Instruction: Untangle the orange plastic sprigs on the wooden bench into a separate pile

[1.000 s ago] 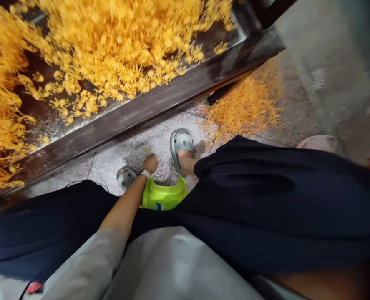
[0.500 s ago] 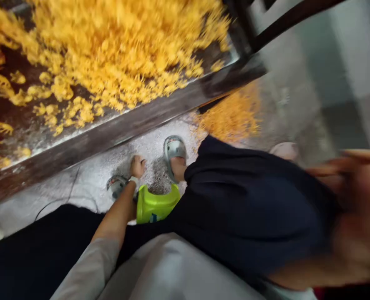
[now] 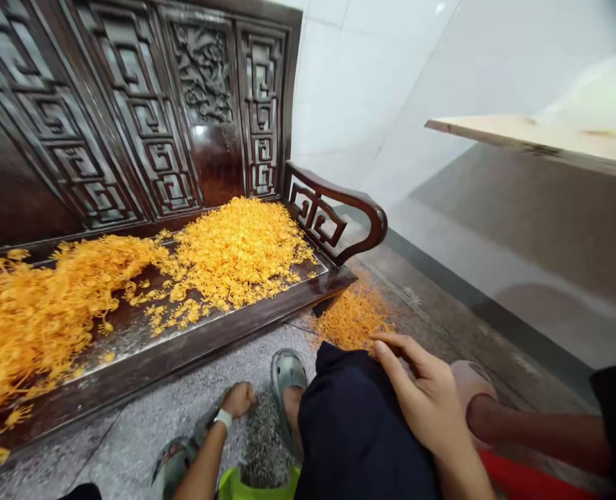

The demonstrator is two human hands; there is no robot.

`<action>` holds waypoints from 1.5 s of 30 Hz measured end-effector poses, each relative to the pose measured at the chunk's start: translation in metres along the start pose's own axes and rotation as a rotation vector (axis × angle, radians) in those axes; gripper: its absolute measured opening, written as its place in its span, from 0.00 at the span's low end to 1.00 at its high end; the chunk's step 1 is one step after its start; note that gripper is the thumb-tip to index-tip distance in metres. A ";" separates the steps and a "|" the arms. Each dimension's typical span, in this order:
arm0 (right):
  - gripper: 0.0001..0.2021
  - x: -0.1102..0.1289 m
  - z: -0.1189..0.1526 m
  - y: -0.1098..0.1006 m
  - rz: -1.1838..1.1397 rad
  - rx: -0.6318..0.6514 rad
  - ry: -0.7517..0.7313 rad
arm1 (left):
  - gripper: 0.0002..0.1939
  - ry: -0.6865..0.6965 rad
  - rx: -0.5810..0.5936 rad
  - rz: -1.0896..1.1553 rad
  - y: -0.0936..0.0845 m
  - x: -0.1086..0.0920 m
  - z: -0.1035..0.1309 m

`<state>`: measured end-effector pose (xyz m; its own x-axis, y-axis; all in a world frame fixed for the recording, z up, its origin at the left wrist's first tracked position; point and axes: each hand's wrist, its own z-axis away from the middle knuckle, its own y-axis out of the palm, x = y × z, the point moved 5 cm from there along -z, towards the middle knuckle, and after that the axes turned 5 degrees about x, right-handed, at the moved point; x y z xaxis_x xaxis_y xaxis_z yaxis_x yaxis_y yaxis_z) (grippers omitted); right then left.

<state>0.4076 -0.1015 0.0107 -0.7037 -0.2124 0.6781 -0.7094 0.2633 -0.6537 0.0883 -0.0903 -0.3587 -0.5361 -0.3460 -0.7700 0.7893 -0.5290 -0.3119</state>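
Observation:
My left hand (image 3: 239, 399), with a white band at the wrist, hangs low over the speckled floor between my grey clogs (image 3: 288, 371). Its fingers are curled closed, and whatever they may hold is hidden. My right hand (image 3: 425, 396) rests on the knee of my dark trousers (image 3: 364, 423), fingers stretched out and slightly apart, nothing visible in them. In front, small yellow branching plastic-looking pieces (image 3: 239, 250) lie heaped on a dark wooden bench (image 3: 208, 333). Beyond my right knee sits an orange pile of similar small pieces (image 3: 354, 316) on the floor.
The bench has a carved back (image 3: 203, 76) and a curved armrest (image 3: 362, 215). A lime-green plastic item (image 3: 258, 489) shows between my legs. At right are another person's leg and pale shoe (image 3: 474, 392), a red object (image 3: 531, 479), and a pale board (image 3: 521, 135) jutting in.
My view has tilted up, showing the bench back and wall. My right hand, blurred at far right before, now rests on my knee. My left hand stays low and closed.

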 end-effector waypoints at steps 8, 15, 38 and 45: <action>0.12 0.032 -0.002 0.018 -0.005 0.030 -0.154 | 0.15 0.144 -0.226 0.060 -0.030 -0.090 0.016; 0.13 0.049 -0.010 0.042 -0.029 0.095 -0.242 | 0.15 0.450 -0.490 0.455 -0.101 -0.174 0.083; 0.08 0.182 0.008 0.250 -0.009 0.632 -0.499 | 0.20 0.896 -1.076 -0.148 -0.292 -0.370 0.235; 0.11 0.219 0.027 0.355 0.151 0.950 -0.699 | 0.29 0.425 -0.343 -0.544 -0.340 -0.265 0.122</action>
<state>0.0005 -0.0801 -0.0824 -0.4424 -0.7842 0.4351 -0.1551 -0.4109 -0.8984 -0.0750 0.0864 0.0192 -0.7689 0.2583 -0.5849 0.5335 -0.2452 -0.8095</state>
